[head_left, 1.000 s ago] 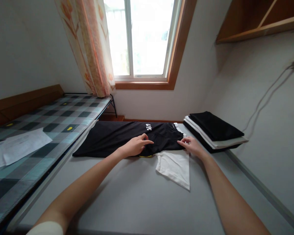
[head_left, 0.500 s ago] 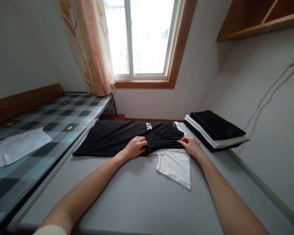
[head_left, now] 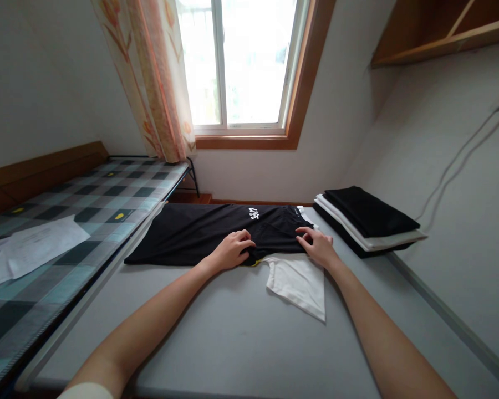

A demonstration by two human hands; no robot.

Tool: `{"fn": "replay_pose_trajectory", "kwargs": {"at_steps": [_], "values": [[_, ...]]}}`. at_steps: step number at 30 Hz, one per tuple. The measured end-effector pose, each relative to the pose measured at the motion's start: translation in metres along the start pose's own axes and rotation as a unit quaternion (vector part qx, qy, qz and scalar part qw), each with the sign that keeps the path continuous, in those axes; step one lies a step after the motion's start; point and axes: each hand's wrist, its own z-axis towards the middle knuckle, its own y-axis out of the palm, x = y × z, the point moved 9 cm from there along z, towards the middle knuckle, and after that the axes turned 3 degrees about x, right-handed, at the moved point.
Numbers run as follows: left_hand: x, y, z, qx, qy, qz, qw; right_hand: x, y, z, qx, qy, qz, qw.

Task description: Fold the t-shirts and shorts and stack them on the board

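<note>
A folded pair of black pants (head_left: 199,233) with white lettering lies across the grey tabletop (head_left: 233,343), waist end to the right. Under it is a white garment, probably a T-shirt, whose sleeve-like part (head_left: 297,280) sticks out toward me. My left hand (head_left: 233,249) rests on the near edge of the pants, fingers bent and a little apart, close to a thin yellow trim. Near the waist end, my right hand (head_left: 316,245) touches or hovers just over the black cloth, its thumb and forefinger apart. Its other fingers are curled.
A stack of folded black and white clothes (head_left: 370,219) sits at the back right by the wall. On the left is a bed with a checked mattress (head_left: 95,188) and white papers (head_left: 45,244). A curtain (head_left: 158,83) hangs beside the window (head_left: 249,66).
My right hand has let go of the near edge of the pants and shifted slightly left and up over them. My left hand has slid a little to the right.
</note>
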Motion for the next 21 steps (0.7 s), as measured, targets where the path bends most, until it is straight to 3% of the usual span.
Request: {"fn": "replay_pose_trajectory", "kwargs": {"at_steps": [7,14,21], "values": [[-0.002,0.003,0.000,-0.006,-0.007,-0.004,1.000,-0.045,0.005,-0.009,0.029,-0.124,-0.074,0.989],[0.007,-0.002,0.002,-0.011,0.015,0.023,1.000,-0.053,0.030,-0.015,-0.031,-0.105,-0.101,0.989],[0.030,0.000,0.001,-0.037,0.099,0.038,0.994,-0.063,0.031,-0.018,-0.031,-0.131,-0.123,0.983]]}}
